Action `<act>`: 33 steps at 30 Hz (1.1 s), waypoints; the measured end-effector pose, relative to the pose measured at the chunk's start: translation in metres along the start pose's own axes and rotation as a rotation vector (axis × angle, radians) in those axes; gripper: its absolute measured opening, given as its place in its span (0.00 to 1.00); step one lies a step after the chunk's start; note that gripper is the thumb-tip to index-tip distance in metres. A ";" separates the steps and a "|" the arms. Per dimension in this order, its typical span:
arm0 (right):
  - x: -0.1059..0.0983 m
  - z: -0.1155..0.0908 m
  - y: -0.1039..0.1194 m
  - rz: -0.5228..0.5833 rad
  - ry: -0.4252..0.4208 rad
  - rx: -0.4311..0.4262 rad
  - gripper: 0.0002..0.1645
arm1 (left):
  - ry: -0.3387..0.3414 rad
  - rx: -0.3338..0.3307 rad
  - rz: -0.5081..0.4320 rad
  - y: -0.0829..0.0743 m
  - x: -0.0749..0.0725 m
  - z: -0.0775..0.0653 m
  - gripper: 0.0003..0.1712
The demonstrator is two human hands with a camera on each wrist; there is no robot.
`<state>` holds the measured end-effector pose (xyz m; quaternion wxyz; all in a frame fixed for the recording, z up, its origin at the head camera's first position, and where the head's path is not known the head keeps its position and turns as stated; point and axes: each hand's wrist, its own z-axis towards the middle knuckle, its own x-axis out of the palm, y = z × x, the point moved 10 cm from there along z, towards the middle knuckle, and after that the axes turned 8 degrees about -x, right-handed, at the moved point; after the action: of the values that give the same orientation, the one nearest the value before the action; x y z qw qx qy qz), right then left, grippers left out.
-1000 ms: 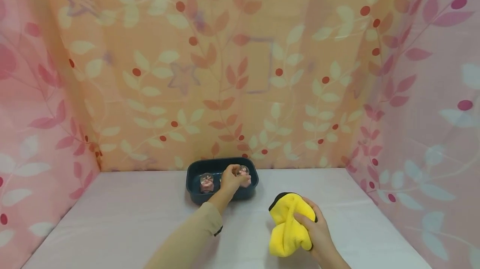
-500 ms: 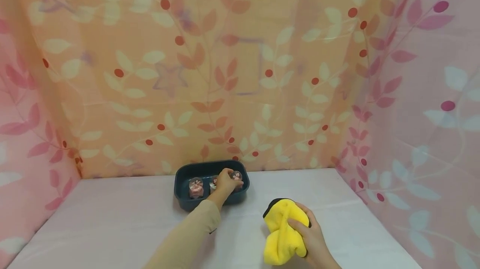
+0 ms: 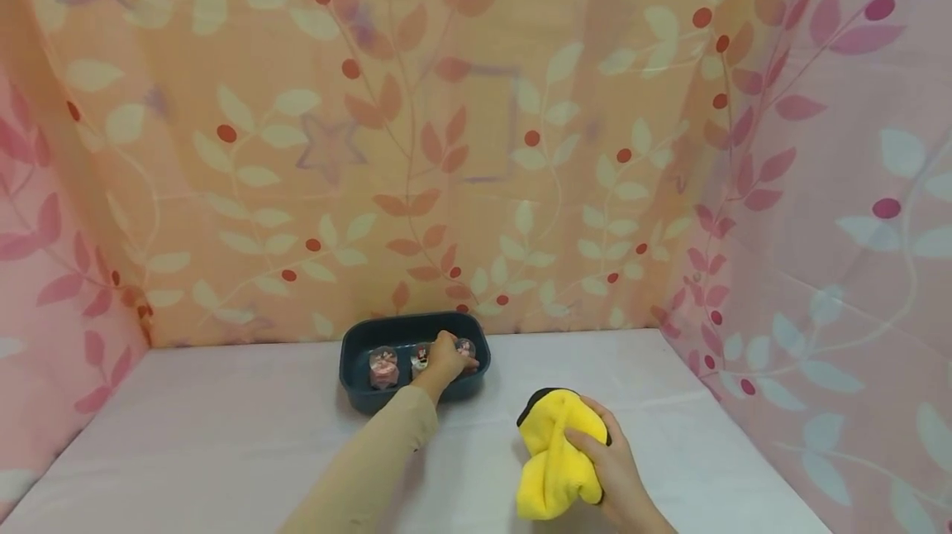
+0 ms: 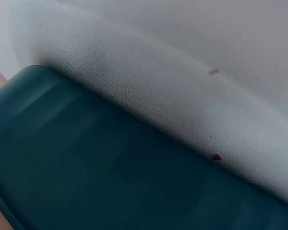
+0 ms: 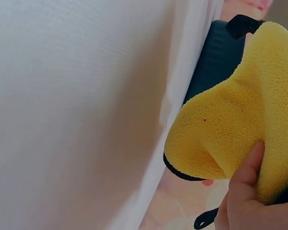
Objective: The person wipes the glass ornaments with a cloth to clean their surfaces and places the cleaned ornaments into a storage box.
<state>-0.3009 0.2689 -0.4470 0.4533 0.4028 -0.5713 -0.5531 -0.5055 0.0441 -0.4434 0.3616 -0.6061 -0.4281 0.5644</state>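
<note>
In the head view my left hand [image 3: 442, 364] reaches into a dark teal plastic tub [image 3: 363, 398] and grips a small snow globe [image 3: 466, 347] near its right end. Two more snow globes stand in the tub: a pink-based globe [image 3: 384, 370] at the left and a globe with a white base [image 3: 420, 358] in the middle, partly covered by the hand. My right hand [image 3: 616, 466] holds a bunched yellow cloth [image 3: 554, 455] with black edging above the table, thumb pressed on its front. The left wrist view shows mostly the tub's outer wall [image 4: 110, 158]; the held globe is hidden there.
A white cloth covers the table [image 3: 223, 435]. Patterned curtains [image 3: 476, 145] stand behind and at both sides, the back one close behind the tub. In the right wrist view, a black strap [image 5: 206, 218] shows beside the right hand.
The left hand has lowered the right snow globe deeper into the tub. The right hand keeps its hold on the yellow cloth. The head view has shifted slightly.
</note>
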 end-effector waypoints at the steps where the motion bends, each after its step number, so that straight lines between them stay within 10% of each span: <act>1: 0.000 0.001 0.001 0.000 -0.001 -0.003 0.38 | -0.007 0.015 0.018 -0.002 -0.001 0.000 0.34; 13: 0.023 0.017 0.004 -0.053 0.070 0.011 0.38 | -0.059 0.049 -0.056 -0.003 -0.038 -0.029 0.27; 25: 0.130 0.027 -0.005 0.015 0.521 0.060 0.41 | -0.020 0.051 -0.101 0.004 -0.105 -0.080 0.23; 33: 0.103 0.056 -0.029 -0.242 0.454 0.110 0.43 | 0.142 0.005 -0.128 0.027 -0.137 -0.110 0.21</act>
<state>-0.3838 0.1826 -0.4675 0.4778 0.6061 -0.4316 -0.4670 -0.3926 -0.0877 -0.4057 0.4279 -0.6151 -0.4380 0.4967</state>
